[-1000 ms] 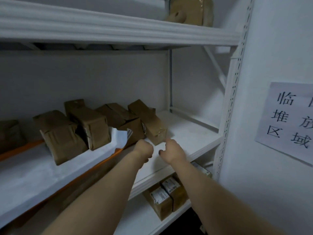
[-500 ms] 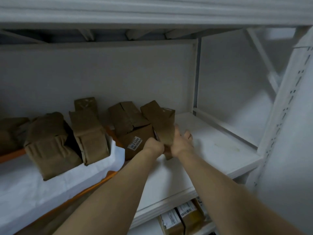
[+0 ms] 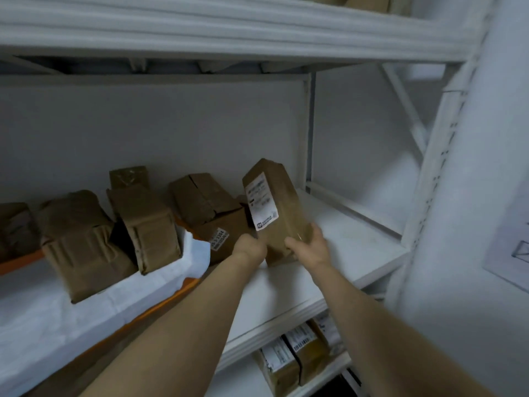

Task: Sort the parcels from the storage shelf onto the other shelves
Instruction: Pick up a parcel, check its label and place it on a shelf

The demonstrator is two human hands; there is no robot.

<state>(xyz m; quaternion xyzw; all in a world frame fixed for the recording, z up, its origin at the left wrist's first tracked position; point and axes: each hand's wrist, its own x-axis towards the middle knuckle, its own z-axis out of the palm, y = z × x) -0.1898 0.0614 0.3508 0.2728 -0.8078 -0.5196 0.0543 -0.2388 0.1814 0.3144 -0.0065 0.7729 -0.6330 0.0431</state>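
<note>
White metal storage shelf [image 3: 329, 270] against a white wall, middle level seen from above, white sheet [image 3: 86, 299] over an orange board [image 3: 160, 305] on its left part. Brown taped parcel [image 3: 279, 207] with white shipping label [image 3: 262, 204] held tilted above the bare right part of the shelf, label facing left/up, lower end near the shelf board. Left hand [image 3: 249, 249] closed on parcel's lower left edge, right hand [image 3: 310, 243] with fingers [image 3: 292, 242] wrapped round its lower right side, both grasping it. Just left, open-flap carton [image 3: 211, 207] with barcode sticker. Further left more brown parcels [image 3: 114, 233] lying on the sheet, some leaning on each other. Lower shelf: labelled boxes [image 3: 294, 356] side by side. Paper sign [image 3: 512, 247] on wall at right, text unreadable
</note>
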